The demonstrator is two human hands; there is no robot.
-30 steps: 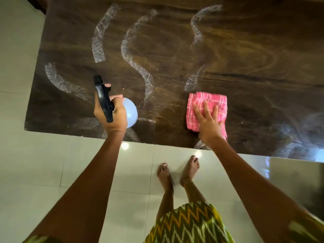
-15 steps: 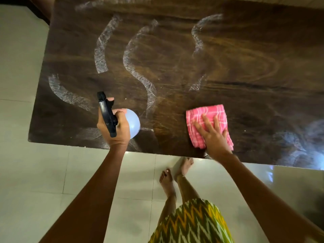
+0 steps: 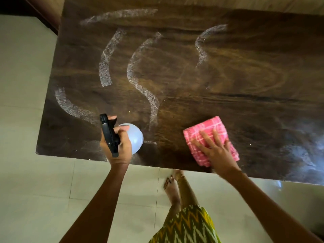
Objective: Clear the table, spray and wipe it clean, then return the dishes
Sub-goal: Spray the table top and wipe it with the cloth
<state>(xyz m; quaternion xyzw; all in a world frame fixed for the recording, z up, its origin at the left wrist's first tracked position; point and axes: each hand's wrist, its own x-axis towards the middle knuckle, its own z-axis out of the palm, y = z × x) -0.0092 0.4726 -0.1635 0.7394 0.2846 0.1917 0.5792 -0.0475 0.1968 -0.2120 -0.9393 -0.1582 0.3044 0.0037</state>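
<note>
With the pale blue spray bottle clasped in the left grip, the folded pink checked cloth, pressed flat under the straight-fingered right grip near the lower edge of the dark wooden tabletop, was judged best swept firmly toward the white streaks upper left.

The dark wooden desk has a glossy top marked with curved white streaks of spray, and they all lie beyond the fingertips of both hands, toward the far side. The spray bottle has a rounded pale blue body and a black trigger head. It sits inside the curled fingers of the left hand, nozzle pointing away, above the desk's near edge. The cloth is pink with a white check, folded into a thick pad. It lies flat on the desk under the spread, straight fingers of the right hand, its far half showing past the fingertips.
</note>
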